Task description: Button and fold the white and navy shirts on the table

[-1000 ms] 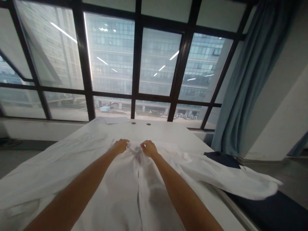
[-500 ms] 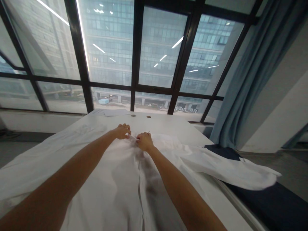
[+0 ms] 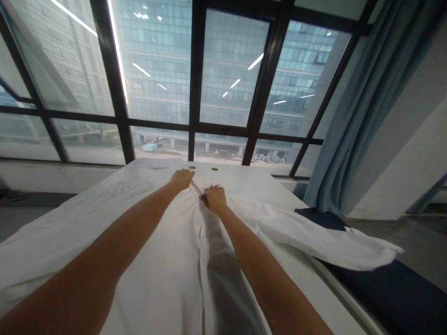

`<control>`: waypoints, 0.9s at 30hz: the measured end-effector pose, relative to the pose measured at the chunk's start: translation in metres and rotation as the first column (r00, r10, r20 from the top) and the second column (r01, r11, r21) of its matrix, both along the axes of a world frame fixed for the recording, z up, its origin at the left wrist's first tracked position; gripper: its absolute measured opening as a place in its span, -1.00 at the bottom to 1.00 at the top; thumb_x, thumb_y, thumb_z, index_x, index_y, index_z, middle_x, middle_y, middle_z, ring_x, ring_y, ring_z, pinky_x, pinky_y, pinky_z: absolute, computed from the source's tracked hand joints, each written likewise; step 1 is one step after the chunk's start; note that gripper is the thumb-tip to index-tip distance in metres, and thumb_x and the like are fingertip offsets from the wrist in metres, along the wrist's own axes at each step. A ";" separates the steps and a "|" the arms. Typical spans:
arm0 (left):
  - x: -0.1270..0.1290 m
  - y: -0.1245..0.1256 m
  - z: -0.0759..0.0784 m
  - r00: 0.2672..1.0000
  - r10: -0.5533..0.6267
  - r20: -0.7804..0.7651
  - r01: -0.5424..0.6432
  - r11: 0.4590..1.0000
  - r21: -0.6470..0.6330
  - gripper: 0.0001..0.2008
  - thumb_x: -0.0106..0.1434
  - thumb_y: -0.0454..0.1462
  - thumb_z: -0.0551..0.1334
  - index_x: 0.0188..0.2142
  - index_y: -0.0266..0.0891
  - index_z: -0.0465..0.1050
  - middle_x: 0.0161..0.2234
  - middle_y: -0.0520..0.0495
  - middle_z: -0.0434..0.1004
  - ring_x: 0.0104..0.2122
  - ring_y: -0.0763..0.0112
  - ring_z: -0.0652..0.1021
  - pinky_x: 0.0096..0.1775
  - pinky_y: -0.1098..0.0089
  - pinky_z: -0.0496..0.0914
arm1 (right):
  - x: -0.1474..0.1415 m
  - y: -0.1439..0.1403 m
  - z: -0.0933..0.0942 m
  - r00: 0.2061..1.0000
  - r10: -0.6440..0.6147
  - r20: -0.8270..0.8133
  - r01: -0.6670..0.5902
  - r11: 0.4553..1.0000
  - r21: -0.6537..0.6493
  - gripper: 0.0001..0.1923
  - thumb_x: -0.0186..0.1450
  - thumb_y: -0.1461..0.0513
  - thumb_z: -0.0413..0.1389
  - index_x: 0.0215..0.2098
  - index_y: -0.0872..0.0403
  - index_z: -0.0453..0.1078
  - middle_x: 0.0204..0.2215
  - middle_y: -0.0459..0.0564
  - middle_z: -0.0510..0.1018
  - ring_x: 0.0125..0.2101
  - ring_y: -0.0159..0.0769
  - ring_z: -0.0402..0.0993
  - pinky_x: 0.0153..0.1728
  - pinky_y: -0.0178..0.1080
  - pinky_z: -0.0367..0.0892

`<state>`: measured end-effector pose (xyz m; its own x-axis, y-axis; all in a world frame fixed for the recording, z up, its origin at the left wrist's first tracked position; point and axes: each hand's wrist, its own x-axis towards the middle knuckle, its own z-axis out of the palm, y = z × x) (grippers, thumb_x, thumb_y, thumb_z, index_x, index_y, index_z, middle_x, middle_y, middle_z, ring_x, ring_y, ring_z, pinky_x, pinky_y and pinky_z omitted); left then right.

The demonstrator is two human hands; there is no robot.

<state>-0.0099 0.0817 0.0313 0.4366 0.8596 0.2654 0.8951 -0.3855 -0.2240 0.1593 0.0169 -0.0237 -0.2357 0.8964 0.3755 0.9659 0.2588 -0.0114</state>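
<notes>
1. I saw the white garment (image 3: 167, 260) spread flat over the white table (image 3: 244, 179), running from 6 o'clock up toward 12, its front seam down the middle.
2. The left hand (image 3: 182, 178) lay at about 12 o'clock on the cloth's far end, fingers curled down onto the fabric; whether they pinched it I could not tell.
3. The right hand (image 3: 214, 198) sat just beside it, toward 1 o'clock, knuckles bent, thumb and fingers pressed together on a fold of the garment.
4. One sleeve (image 3: 331, 244) trailed off toward 3 o'clock, over the table's edge above a dark blue surface (image 3: 394, 298).
5. A blue curtain (image 3: 363, 102) hung at 2 o'clock beside the black-framed window (image 3: 195, 70).
</notes>
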 end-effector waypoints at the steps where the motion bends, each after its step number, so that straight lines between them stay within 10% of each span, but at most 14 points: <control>1: -0.002 -0.002 -0.004 0.999 0.033 0.032 -0.034 0.999 0.013 -0.53 0.23 -0.45 0.05 0.14 -0.27 0.22 -0.05 -0.26 0.44 -0.04 0.15 0.45 -0.10 0.23 0.33 | 0.003 -0.001 -0.003 0.999 0.001 -0.033 0.000 0.999 0.042 -0.52 0.36 0.01 -0.07 0.11 0.11 0.32 0.05 0.20 0.41 0.10 -0.08 0.19 0.11 -0.03 -0.07; 5: -0.017 -0.030 -0.038 0.975 0.160 0.154 -0.158 0.987 -0.028 -0.40 0.26 -0.38 0.04 0.28 -0.28 -0.02 0.16 -0.36 0.25 0.05 0.07 0.39 -0.05 0.17 0.31 | 0.030 -0.014 -0.019 0.987 -0.115 -0.113 0.124 0.989 0.079 -0.44 0.39 0.05 -0.12 0.27 0.16 0.10 0.24 0.22 0.18 0.25 -0.10 -0.04 0.21 0.01 -0.23; 14: -0.070 -0.146 -0.104 0.963 0.243 0.118 -0.181 0.904 -0.388 -0.27 0.27 0.17 -0.08 0.31 -0.12 0.02 0.32 -0.37 -0.03 0.27 -0.13 0.08 0.12 -0.23 -0.04 | 0.099 -0.090 -0.053 0.991 -0.131 0.008 0.126 0.938 -0.322 -0.46 0.35 -0.04 -0.10 0.20 0.01 0.25 0.25 0.15 0.19 0.21 -0.04 0.11 0.14 0.09 -0.01; 21: -0.089 -0.131 -0.115 0.975 0.178 0.133 -0.111 0.909 -0.403 -0.20 0.26 0.23 -0.19 0.35 -0.12 -0.10 0.36 -0.28 -0.26 0.33 -0.03 -0.14 0.19 -0.16 -0.19 | 0.101 -0.097 -0.072 0.983 -0.177 0.048 0.180 0.878 -0.445 -0.17 0.29 -0.26 -0.32 0.36 0.00 -0.09 0.36 0.12 -0.13 0.32 0.10 -0.26 0.17 0.26 -0.27; 27: -0.088 -0.115 -0.111 0.989 0.097 0.110 -0.068 0.967 -0.245 -0.34 0.33 0.07 -0.07 0.31 -0.20 0.04 0.34 -0.30 -0.10 0.31 -0.02 -0.03 0.21 -0.07 -0.15 | 0.089 -0.096 -0.062 0.976 -0.205 0.072 0.216 0.956 -0.199 -0.32 0.38 -0.11 -0.25 0.28 0.12 0.12 0.27 0.22 0.12 0.27 0.02 -0.06 0.21 0.11 -0.26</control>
